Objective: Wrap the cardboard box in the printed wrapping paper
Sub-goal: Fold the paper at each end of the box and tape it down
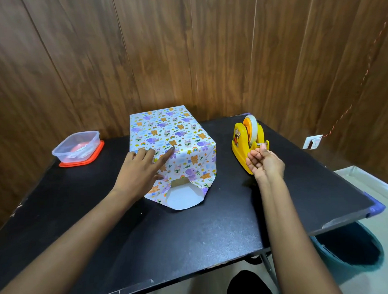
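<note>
Head view: brown wood-panel walls round a black counter. At its middle, a cardboard box lying lengthwise, sleeved in white wrapping paper printed with small animals. Near end not yet closed: top flap folded down over the end face, bottom flap lying white side up on the counter, a patch of bare cardboard showing between.

Pressing on the near top edge of the paper with the left hand, fingers straight and released, gripping nothing. To the right, near the box but apart from it, a yellow plastic tape dispenser loaded with white tape. Pinching the tape's free end at the cutter with the right hand, fingers curled round it. Far left, a clear plastic tub on a red lid, well apart from the work.

Probably the taping stage, with the near end next to be closed. Several ways to spoil it from here:

- **Dispenser unsteadied:** pulling the tape like this, likely to drag or tip the dispenser.
- **Poor angle at the cutter:** a ragged or overlong strip, apt to curl and stick to itself or to the fingers.
- **Left hand's pressure eased too soon:** paper free to slacken or slide, leaving a loose, crooked wrap.
- **Sticky strip carried across carelessly:** a chance of catching the print and tearing it on removal.
</note>
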